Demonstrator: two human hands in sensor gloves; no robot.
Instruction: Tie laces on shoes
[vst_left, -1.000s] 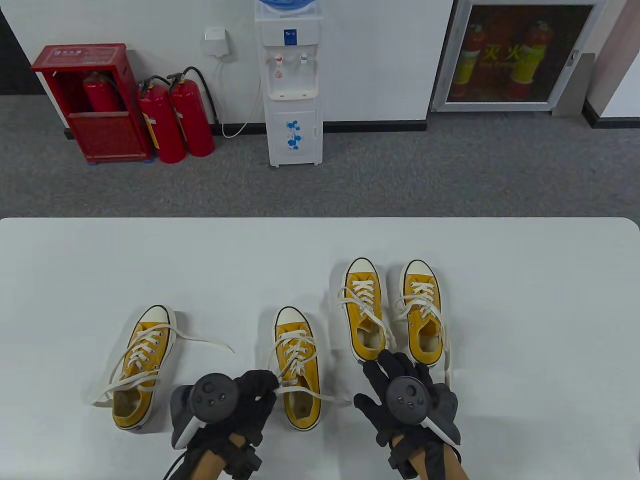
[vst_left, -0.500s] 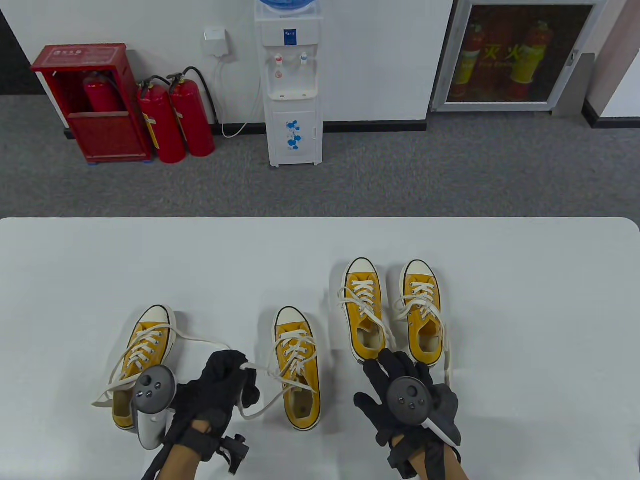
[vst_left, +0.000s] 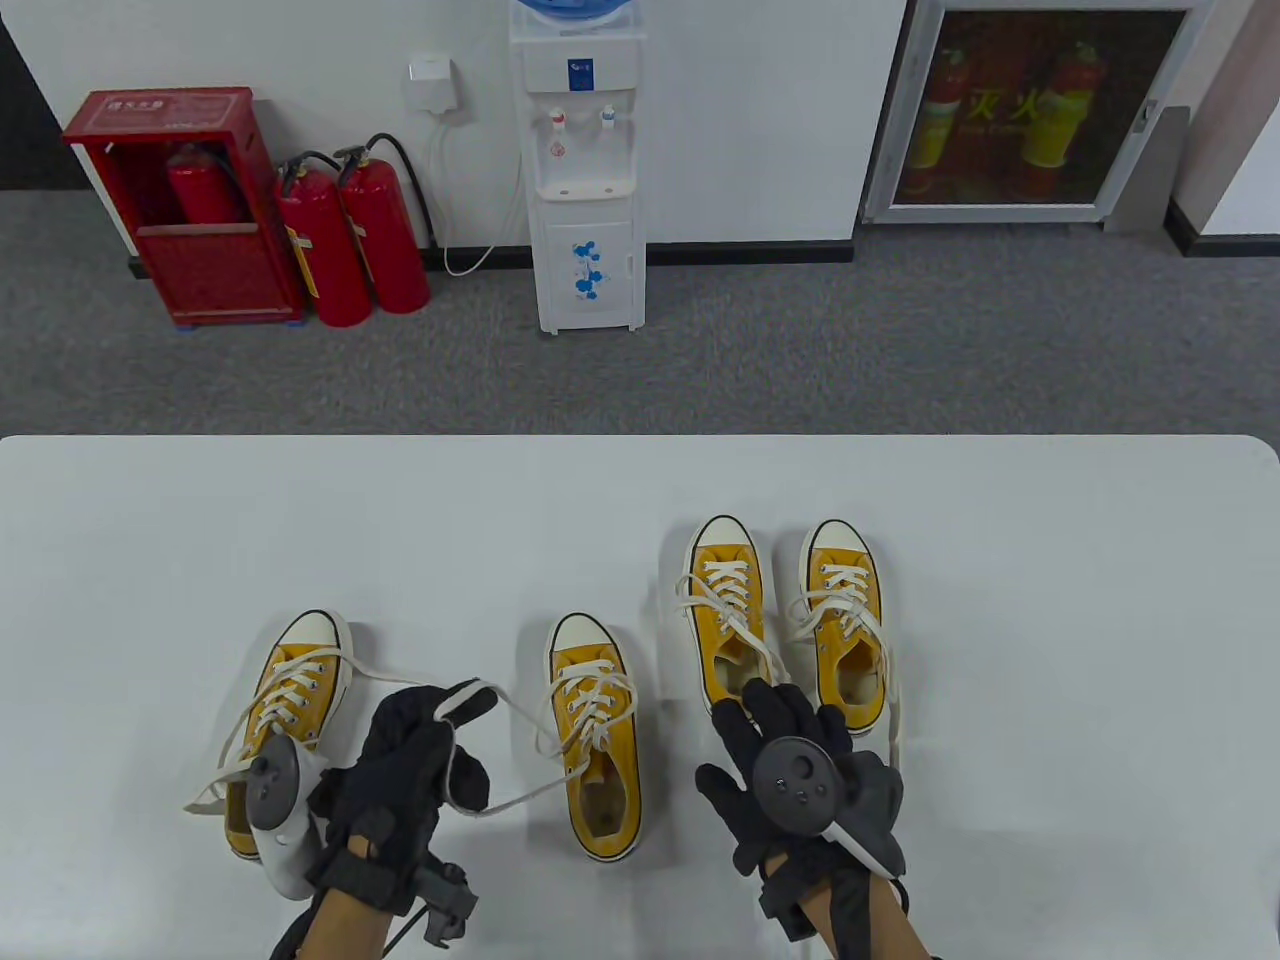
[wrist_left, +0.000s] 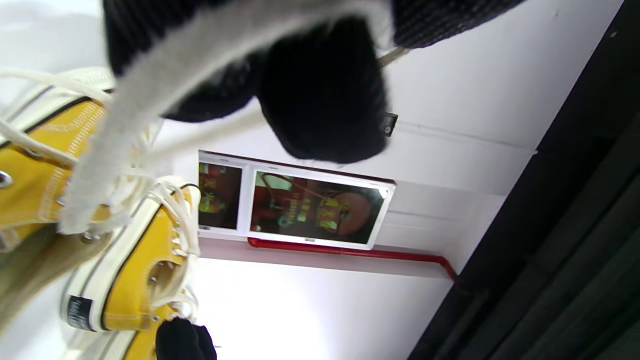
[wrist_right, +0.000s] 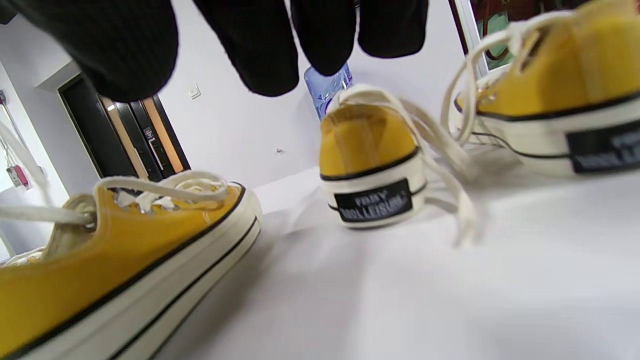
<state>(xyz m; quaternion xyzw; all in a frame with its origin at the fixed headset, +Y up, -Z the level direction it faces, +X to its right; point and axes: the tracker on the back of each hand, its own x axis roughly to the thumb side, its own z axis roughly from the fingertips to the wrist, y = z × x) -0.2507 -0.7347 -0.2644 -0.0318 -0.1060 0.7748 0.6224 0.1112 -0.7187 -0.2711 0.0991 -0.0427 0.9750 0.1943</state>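
- Middle shoe (vst_left: 598, 740), yellow low-top, sits near the table's front edge between the hands; its white lace (vst_left: 520, 705) is untied. One strand runs up and left from the eyelets, the slack drops back to the table by the shoe's heel.
- Left hand (vst_left: 415, 765) grips that strand, fingers curled round it, lifted off the table between the middle shoe and the leftmost shoe (vst_left: 285, 725). Left wrist view confirms it: lace passes across the gloved fingers (wrist_left: 325, 95).
- Right hand (vst_left: 790, 770) holds nothing, fingers spread and relaxed, lying flat just behind the heel of the inner shoe of the right pair (vst_left: 730, 625). Right wrist view shows fingertips (wrist_right: 265, 50) clear of any lace.
- Judgement: early in the knot, only one end in hand, other end not yet picked up.
- Risks:
  - pulling one-handed with nothing pinning the shoe: it can slide or twist toward the left hand.
  - leftmost shoe's loose lace (vst_left: 400, 683) lies right beside the left hand; easy to snag or grab the wrong strand.
  - uneven pull leaves one end too short for a bow.
- Outer right shoe (vst_left: 845, 620) sits apart on the table (vst_left: 200, 520), out of the way.
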